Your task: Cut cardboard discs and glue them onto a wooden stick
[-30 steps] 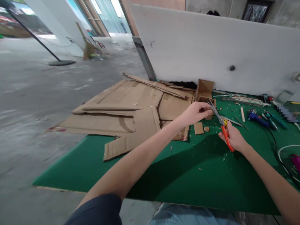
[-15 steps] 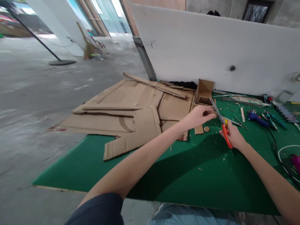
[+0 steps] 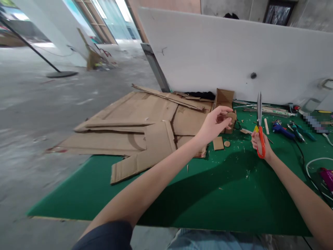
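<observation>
My left hand (image 3: 215, 123) pinches a small round cardboard disc (image 3: 230, 115) just above the green table (image 3: 182, 194), in front of a small open cardboard box (image 3: 224, 99). My right hand (image 3: 260, 144) grips orange-handled scissors (image 3: 259, 125), blades closed and pointing straight up, a little right of the disc. A small cardboard rectangle (image 3: 218, 143) and another little disc (image 3: 227, 143) lie on the mat below my left hand.
Large flat cardboard sheets (image 3: 135, 128) cover the table's left part and overhang its edge. A white panel (image 3: 234, 59) stands along the back. Pliers and a blue tool (image 3: 282, 128), sticks, a white cable (image 3: 312, 166) and a pink object (image 3: 328, 177) lie at the right.
The scissors have swung away from the disc and now point upward. My left hand has lifted the disc slightly. The view shifted a little to the right.
</observation>
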Tool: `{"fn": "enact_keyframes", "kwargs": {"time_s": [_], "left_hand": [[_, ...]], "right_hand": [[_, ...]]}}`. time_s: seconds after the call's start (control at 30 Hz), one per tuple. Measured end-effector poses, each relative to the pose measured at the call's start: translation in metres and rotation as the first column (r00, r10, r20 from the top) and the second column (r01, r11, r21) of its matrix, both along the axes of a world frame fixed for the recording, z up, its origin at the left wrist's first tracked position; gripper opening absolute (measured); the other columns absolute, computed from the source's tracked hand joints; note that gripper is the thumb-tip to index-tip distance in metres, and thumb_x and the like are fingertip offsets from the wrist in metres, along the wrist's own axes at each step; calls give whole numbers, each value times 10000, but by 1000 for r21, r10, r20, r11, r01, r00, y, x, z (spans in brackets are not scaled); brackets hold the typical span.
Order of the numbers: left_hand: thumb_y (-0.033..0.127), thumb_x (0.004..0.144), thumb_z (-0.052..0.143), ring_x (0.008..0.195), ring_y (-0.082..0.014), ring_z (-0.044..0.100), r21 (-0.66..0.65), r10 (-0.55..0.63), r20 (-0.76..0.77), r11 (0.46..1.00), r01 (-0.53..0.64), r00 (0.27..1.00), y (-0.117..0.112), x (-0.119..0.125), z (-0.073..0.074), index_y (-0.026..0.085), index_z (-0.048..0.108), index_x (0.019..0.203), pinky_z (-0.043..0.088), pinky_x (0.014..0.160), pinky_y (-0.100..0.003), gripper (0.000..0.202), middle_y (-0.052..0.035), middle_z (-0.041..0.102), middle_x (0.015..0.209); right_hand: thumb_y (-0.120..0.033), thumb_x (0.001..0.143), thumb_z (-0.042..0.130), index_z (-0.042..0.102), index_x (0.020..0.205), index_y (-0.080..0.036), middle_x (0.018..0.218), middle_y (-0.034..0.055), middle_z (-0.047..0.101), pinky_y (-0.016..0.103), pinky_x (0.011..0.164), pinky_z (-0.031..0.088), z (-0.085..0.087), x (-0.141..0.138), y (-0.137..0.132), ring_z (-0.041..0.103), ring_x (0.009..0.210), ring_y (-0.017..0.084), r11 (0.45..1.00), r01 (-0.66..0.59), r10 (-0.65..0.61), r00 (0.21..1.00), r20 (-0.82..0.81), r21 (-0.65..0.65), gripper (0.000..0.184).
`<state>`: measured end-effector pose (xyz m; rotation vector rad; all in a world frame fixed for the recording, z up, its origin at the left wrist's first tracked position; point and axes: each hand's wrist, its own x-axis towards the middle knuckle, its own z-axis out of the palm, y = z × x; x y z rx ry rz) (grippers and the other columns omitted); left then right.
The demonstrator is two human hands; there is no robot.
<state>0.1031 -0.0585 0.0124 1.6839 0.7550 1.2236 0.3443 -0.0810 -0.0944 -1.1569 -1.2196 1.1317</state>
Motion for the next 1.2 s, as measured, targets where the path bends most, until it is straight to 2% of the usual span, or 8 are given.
{"fn": "enact_keyframes", "kwargs": {"time_s": [0.1,0.17,0.27,0.37,0.5,0.8,1.07,1.2], "left_hand": [[154,816,617,716,-84,588,47,84,-35,996,-82,996,-4,0,6,168,601,1073,528,649,-225,258,-17,599,881],[165,812,629,745,-94,597,13,101,-31,995,-100,994,-6,1,9,154,613,1015,538,685,-238,204,-25,620,874],[182,844,582,789,-114,642,-148,3,65,989,7,998,-10,2,11,135,598,960,581,748,-287,126,-39,643,879],[168,857,548,850,-140,683,-228,-64,166,968,101,984,-11,3,11,134,591,1031,611,759,-310,182,-45,634,919],[152,837,581,852,-147,695,-163,-52,136,984,74,989,-11,2,12,180,562,1204,622,696,-280,368,-41,614,980],[160,866,562,1014,-192,690,-9,-79,-18,997,79,997,-15,-1,15,192,514,1351,621,837,-327,488,-70,677,1064],[160,880,538,977,-169,700,-17,-44,-24,999,44,999,-10,-1,11,169,477,1360,608,818,-293,485,-96,665,1155],[222,865,598,959,-180,704,41,47,-159,998,-41,986,-3,-6,8,148,471,1381,584,851,-314,537,-107,690,1124]], "right_hand": [[-765,718,632,505,813,-246,535,-102,347,163,319,244,0,1,1,283,368,43,1000,3,-3,996,-84,-1,542],[-735,725,657,516,809,-239,527,-106,347,145,324,251,-1,3,2,285,369,36,1000,-11,8,986,-166,-15,522],[-735,687,692,507,795,-237,508,-113,344,142,308,248,0,6,5,282,356,38,999,-20,8,971,-238,-48,542],[-763,679,672,492,786,-235,515,-111,343,148,302,241,3,6,5,272,353,39,998,-11,-3,971,-240,-56,568],[-800,692,621,475,773,-231,525,-110,324,145,315,224,9,3,3,252,362,33,998,24,-38,973,-226,-62,593],[-793,728,589,461,788,-243,527,-104,333,161,318,234,9,1,1,256,364,47,999,23,-27,990,-140,-28,568],[-798,716,598,466,790,-239,529,-107,329,161,318,236,9,0,1,253,364,43,999,37,-41,990,-138,-29,578],[-797,706,608,460,780,-239,527,-107,331,162,318,234,10,0,1,257,362,43,998,46,-50,989,-137,-33,582]]}}
